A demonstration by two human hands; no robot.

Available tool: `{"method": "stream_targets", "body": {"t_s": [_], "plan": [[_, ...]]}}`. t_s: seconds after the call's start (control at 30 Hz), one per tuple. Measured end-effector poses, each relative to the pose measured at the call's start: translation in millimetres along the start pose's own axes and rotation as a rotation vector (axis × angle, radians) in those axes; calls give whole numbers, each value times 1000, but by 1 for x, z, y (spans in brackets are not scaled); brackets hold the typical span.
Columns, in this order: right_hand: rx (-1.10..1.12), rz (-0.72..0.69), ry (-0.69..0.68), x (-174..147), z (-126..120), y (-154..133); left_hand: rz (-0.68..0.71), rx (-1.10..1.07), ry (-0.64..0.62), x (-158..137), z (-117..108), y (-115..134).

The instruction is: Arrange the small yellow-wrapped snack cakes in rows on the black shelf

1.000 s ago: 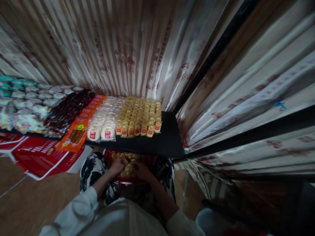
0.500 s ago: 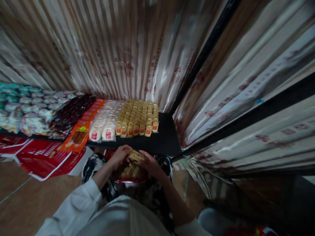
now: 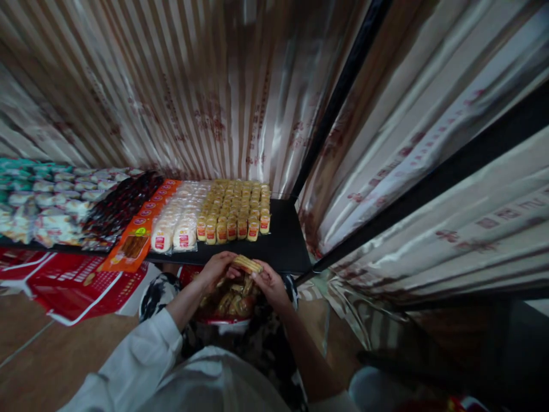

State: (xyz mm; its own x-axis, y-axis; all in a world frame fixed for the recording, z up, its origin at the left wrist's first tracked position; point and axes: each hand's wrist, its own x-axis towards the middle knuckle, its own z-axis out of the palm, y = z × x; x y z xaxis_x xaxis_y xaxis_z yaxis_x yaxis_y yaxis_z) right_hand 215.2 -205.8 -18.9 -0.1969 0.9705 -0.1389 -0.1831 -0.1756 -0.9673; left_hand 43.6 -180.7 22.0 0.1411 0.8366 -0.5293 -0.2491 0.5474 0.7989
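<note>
A small yellow wrapped snack pack [image 3: 247, 264] is held by its two ends between my hands. My left hand [image 3: 219, 268] pinches its left end, and my right hand [image 3: 271, 284] grips the right end. Right below, between my knees, sits a red container [image 3: 223, 321] with several more yellow wrapped snack packs [image 3: 234, 303] in it. Just beyond my hands, rows of yellow snack packs with red labels [image 3: 231, 229] stand on a black shelf [image 3: 281, 246]. The print on the held pack is too blurred to read.
Left of the yellow rows lie white round packs [image 3: 185, 236], an orange packet [image 3: 134, 243], dark wrapped sticks [image 3: 122, 209] and white-and-green packs [image 3: 55, 212]. A red bag [image 3: 81, 280] is below the shelf. Striped curtains [image 3: 214, 103] and a dark post [image 3: 334, 109] stand behind and right.
The held pack has risen and turned, so it now lies lengthwise between my hands above the container. More of the container's contents shows. The camera view has shifted slightly.
</note>
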Motion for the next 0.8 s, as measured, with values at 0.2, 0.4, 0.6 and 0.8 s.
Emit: {"method": "stream_targets", "body": {"t_s": [0.2, 0.4, 0.6, 0.8], "plan": [[-1, 46, 62, -5, -11, -11, 70, -6, -23, 1, 8, 0], [-47, 51, 55, -2, -24, -16, 137, 97, -98, 2, 17, -2], [6, -13, 152, 7, -29, -20, 118, 97, -17, 2, 28, -11], [133, -76, 275, 14, -24, -7, 74, -69, 77, 4, 50, -28]]}}
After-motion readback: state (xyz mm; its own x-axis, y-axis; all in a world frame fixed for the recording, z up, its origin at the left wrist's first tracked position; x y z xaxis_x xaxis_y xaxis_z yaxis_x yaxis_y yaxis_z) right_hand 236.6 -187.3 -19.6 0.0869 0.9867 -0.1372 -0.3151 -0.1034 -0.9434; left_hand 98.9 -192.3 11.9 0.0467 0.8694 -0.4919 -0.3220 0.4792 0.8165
